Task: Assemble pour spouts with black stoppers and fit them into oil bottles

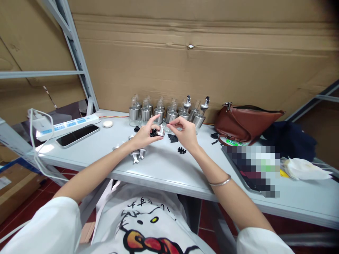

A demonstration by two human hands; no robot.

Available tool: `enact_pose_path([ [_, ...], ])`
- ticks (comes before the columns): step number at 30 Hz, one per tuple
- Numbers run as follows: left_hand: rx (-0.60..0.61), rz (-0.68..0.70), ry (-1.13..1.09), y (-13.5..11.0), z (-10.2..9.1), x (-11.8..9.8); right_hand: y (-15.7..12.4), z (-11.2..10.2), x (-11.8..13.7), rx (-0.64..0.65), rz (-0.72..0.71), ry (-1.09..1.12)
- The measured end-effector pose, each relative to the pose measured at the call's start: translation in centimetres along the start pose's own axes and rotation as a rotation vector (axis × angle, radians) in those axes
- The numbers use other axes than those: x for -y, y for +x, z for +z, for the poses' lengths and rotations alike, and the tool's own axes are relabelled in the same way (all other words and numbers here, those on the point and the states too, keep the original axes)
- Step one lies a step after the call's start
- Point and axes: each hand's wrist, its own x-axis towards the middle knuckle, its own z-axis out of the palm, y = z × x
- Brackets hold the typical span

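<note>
My left hand (145, 135) is closed round a small silver pourer cap (160, 131) with black pieces against its palm, held just above the white table (164, 169). My right hand (185, 134) pinches a thin small part at the cap's top, too small to name. Loose silver spouts (137, 155) lie under the left wrist. Small black plugs (181, 150) and black strips (172, 138) lie near the right hand. Behind both hands stands a row of glass bottles with steel bands (164, 113).
A phone (77, 135), a white power strip (69, 125) with cable and a white round puck (107, 124) lie at the left. A brown leather bag (245, 121), a dark cloth, a tablet-like slab and white mask (304, 168) sit right. Cardboard wall behind.
</note>
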Motion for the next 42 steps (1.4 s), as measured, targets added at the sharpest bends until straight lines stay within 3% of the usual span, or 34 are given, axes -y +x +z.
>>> enact_pose_path([
  [7,0.008,0.024,-0.029,-0.1,0.1,-0.1,-0.2,0.1,0.0,-0.029,-0.018,-0.001],
  [20,-0.019,-0.03,0.086,0.1,-0.2,-0.7,-0.1,0.5,-0.6,0.115,-0.042,0.011],
  [30,-0.071,-0.067,0.095,0.1,-0.4,-0.6,-0.2,0.5,-0.1,0.118,-0.057,0.037],
  [37,-0.097,-0.043,0.168,0.0,-0.4,-0.1,-0.7,1.3,-0.7,0.107,-0.142,-0.126],
  [42,-0.129,0.005,0.196,-0.1,-0.2,0.4,-1.1,2.1,-1.0,0.064,-0.132,-0.023],
])
